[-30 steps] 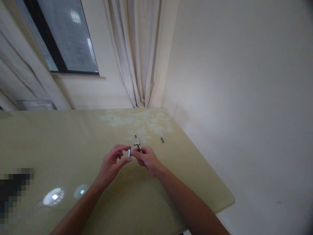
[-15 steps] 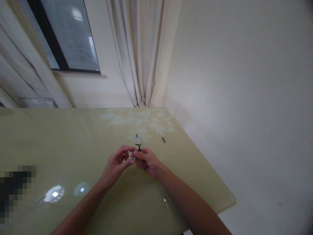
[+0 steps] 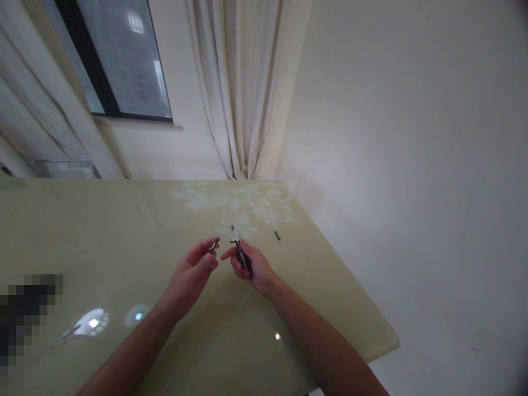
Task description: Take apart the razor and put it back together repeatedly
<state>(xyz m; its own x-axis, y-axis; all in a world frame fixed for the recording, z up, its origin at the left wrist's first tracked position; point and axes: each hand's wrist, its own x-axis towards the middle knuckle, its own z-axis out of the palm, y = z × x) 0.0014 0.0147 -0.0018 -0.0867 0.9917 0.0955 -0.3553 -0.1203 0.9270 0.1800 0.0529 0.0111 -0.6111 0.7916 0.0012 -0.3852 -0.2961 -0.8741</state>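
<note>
Head view: 1 glossy pale yellow-green worktop (image 3: 144, 247). 2 hands, a small gap between them. Right hand (image 3: 256, 269) wrapped around 1 slim dark-handled, silver-ended tool (image 3: 241, 254), index finger out toward the left; tool's long axis runs away from the person, leaning left. Left hand (image 3: 193, 269) pinches 1 small dark shiny strip (image 3: 213, 246), tilted far-right to near-left, left of the tool. 1 small dark flat bar (image 3: 278, 235) lies beyond-right, nearer the right hand, axis far-left to near-right.
</note>
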